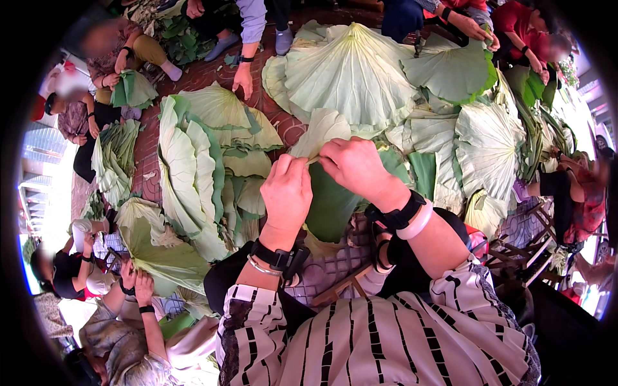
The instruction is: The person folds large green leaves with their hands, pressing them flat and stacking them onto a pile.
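Observation:
Both my hands meet in front of me at the edge of a folded lotus leaf (328,128), its pale underside turned up. My left hand (287,193) pinches the leaf's edge with thumb and fingers. Close beside it, my right hand (360,168) also grips that edge, its fingertips nearly touching the left ones. Below my hands hangs a darker green leaf surface (329,202); whether it belongs to the same leaf I cannot tell. Just beyond lies a large pale lotus leaf (351,71), spread with its ribs fanning from the top.
Stacked lotus leaves (187,167) lie to the left, and more overlapping leaves (489,141) to the right, on red paving (193,80). Several people sit around handling leaves; one person's hand (243,80) reaches down at the far side. A wooden stool (341,288) shows below my hands.

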{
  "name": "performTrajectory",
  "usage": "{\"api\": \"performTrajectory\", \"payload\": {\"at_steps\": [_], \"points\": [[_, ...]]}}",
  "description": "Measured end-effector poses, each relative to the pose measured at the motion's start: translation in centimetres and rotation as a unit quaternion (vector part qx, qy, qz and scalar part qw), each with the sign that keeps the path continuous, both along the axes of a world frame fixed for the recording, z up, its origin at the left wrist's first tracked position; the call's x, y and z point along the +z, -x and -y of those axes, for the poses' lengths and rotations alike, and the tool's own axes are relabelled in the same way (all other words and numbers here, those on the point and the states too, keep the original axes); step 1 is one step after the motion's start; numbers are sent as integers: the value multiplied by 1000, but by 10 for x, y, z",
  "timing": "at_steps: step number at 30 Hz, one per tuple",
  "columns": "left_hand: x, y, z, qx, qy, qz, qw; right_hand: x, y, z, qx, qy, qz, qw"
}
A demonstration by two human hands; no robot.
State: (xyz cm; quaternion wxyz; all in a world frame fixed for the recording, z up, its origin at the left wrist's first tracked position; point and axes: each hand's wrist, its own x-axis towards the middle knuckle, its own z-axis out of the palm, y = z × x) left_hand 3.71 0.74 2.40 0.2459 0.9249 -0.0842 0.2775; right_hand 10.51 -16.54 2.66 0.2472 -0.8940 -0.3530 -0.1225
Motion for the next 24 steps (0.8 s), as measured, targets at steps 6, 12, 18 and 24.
{"api": "performTrajectory", "payload": {"at_steps": [6,12,18,24], "points": [[2,1,-2,-1,25,-19,1000,-5,-5,2,-5,-15,3,1000],[8,5,-13,7,123,-44,991,-6,-20,15,-80,-17,-9,997],[15,4,-29,-22,251,-67,965,-2,-32,27,-109,-8,-22,994],[12,4,-61,-12,314,-60,948,-1,-49,47,-163,-5,-35,986]]}}
